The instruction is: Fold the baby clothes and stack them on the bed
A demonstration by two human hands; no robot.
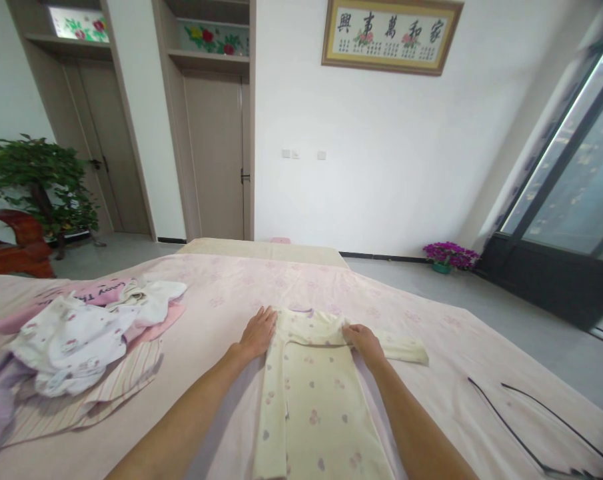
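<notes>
A pale yellow child's garment (316,400) with small hearts and other prints lies flat on the pink cloth, its neckline facing away. One sleeve is folded in across the body; the other sticks out to the right. My left hand (259,332) rests at the garment's upper left edge, fingers together and partly on the fabric. At the upper right shoulder, where the sleeve begins, my right hand (364,341) pinches the fabric between thumb and fingers.
A heap of children's clothes (81,340) lies on the left of the pink-covered surface (206,293). Black-framed glasses (511,427) lie at the right. Beyond are doors, a plant (38,180), a wooden chair (18,243) and purple flowers (450,255) on the floor.
</notes>
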